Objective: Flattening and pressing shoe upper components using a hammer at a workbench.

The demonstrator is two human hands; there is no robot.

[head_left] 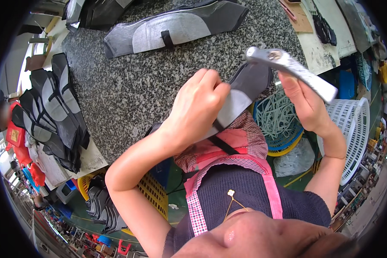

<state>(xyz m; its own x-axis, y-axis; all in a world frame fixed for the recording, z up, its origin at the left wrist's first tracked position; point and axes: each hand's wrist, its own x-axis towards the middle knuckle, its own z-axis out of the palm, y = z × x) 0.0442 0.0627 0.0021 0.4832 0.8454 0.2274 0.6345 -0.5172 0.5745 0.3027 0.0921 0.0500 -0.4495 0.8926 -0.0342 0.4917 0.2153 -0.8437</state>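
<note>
My left hand (200,101) is closed, its fingers curled over the upper side of a black-and-grey leather-like piece (241,101). That piece slants over the front edge of the speckled stone slab (116,94), and its lower part runs down in front of my apron. In my right hand (303,103) is a hammer, its metal head (296,71) raised above the far end of the piece. The handle is mostly hidden behind the head and my fingers. Farther back on the slab lies a similar layered piece (172,32) with a short black strap.
More black-and-grey pieces lie fanned out at the left (51,112) and stacked at the far left (99,13). A blue basket of pale strips (277,116) and a white perforated basket (352,137) stand at the right. A yellow basket (152,193) is below the left arm.
</note>
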